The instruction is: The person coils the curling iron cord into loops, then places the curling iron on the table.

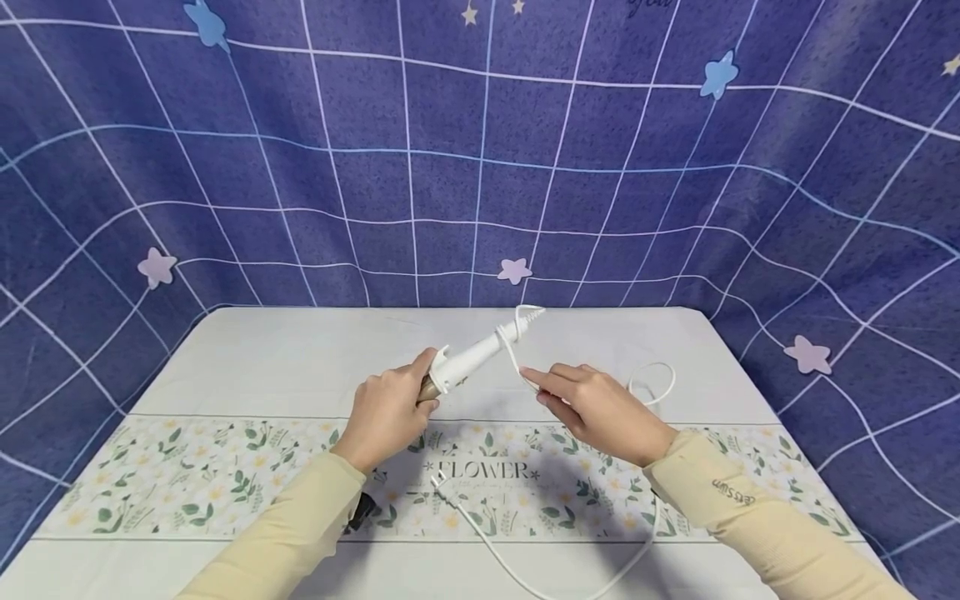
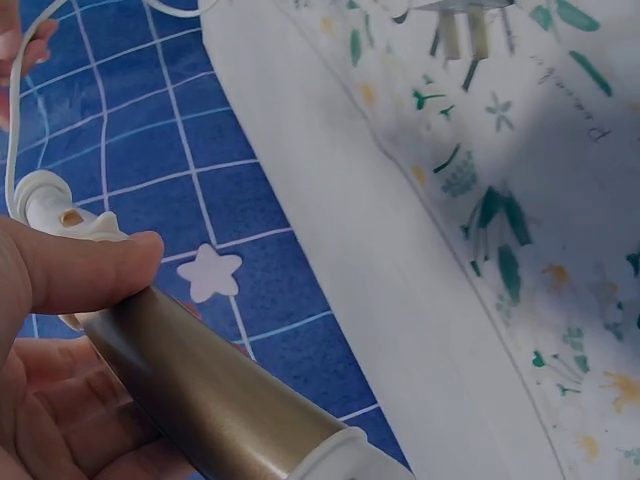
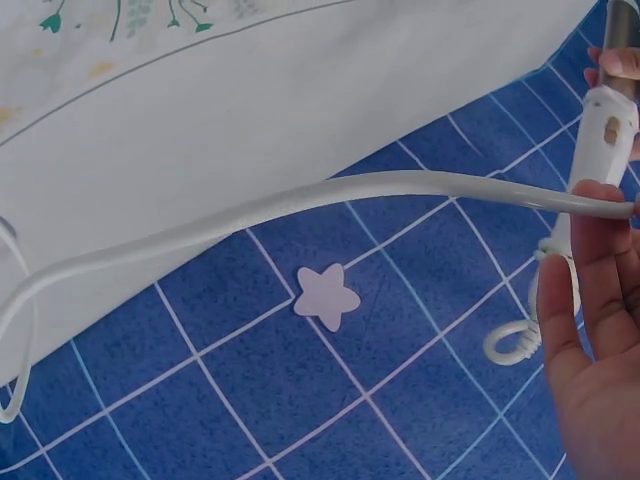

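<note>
My left hand (image 1: pixel 386 417) grips a curling iron (image 1: pixel 471 362) by its gold-brown barrel (image 2: pixel 215 385), thumb on one side and fingers around the other. The white handle points away, up and to the right, over the table. A white cord (image 1: pixel 510 348) is looped around the handle near its ribbed end. My right hand (image 1: pixel 600 410) holds the cord between thumb and fingers just right of the handle; in the right wrist view, the white cord (image 3: pixel 300 203) runs from those fingers to the left. The two-pin plug (image 1: pixel 440 482) lies in front of the hands.
A white table (image 1: pixel 300 342) carries a floral runner (image 1: pixel 225 475) with "FLOWER" lettering. Loose cord trails along the near side and loops behind the right hand. Some black thing (image 1: pixel 362 510) lies partly behind the left sleeve. A blue gridded curtain (image 1: pixel 450 183) surrounds the table's back and sides.
</note>
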A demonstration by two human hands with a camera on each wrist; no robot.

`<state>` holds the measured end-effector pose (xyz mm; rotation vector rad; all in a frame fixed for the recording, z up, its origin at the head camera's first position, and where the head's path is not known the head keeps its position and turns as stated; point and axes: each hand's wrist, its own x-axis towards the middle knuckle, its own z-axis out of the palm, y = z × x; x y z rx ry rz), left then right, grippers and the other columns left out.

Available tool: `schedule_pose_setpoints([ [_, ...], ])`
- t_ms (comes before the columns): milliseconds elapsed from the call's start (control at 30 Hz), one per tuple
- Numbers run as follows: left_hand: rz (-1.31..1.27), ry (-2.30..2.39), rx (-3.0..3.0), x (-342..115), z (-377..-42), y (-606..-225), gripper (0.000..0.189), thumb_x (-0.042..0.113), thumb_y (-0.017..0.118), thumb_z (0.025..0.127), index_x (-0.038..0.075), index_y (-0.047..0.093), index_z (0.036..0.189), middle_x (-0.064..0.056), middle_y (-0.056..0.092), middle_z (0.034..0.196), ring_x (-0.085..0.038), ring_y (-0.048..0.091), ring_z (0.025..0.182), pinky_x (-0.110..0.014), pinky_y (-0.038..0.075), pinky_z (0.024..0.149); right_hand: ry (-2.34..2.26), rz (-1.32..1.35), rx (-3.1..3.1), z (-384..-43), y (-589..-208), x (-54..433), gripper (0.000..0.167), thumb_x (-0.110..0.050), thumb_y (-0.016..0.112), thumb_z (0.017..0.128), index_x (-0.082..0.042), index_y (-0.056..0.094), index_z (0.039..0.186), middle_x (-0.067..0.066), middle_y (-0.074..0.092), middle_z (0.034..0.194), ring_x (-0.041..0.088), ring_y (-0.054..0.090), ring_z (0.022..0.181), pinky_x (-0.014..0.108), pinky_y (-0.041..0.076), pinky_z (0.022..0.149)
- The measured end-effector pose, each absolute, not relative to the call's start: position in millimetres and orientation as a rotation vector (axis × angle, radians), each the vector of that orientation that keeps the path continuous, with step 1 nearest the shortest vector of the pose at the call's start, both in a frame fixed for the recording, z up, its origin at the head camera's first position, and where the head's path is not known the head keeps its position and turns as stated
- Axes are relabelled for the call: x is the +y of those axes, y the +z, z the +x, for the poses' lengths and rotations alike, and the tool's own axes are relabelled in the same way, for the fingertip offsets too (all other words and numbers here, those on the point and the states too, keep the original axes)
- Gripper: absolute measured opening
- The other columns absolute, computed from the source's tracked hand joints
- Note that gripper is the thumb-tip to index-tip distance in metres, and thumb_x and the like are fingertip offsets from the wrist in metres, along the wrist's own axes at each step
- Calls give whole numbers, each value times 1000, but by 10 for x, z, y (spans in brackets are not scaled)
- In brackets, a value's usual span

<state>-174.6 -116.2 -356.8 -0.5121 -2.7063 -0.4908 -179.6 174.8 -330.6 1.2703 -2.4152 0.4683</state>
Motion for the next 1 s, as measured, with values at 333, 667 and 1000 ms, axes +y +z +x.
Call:
schedule_pose_setpoints([
  [333, -455, -598, -2723, -1186, -1778, -3404, 65, 16, 83, 85, 7, 53, 142, -15, 72, 90, -25, 63, 64, -41, 49, 52, 559, 1202, -2515, -1811, -3357, 1845, 18, -7, 63, 100, -4, 73, 115, -2, 71, 94, 13, 67, 85, 42, 54, 87],
  [667, -459, -662, -2717, -1241, -1790, -3344, 67, 17, 82, 86, 6, 52, 144, -14, 73, 91, -21, 59, 62, -37, 45, 52, 841, 1088, -2703, -1805, -3410, 1939, 19, -16, 52, 108, -12, 70, 109, -12, 61, 86, 5, 59, 78, 32, 53, 74],
  [1000, -531, -903, -2774, -1174, -1722, -3356, 72, 16, 82, 86, 6, 50, 150, -13, 75, 108, -27, 74, 89, -45, 56, 76, 895, 1061, -2840, -1918, -3501, 1991, 19, -19, 54, 107, -13, 72, 109, -11, 62, 82, 7, 61, 76, 31, 52, 72],
])
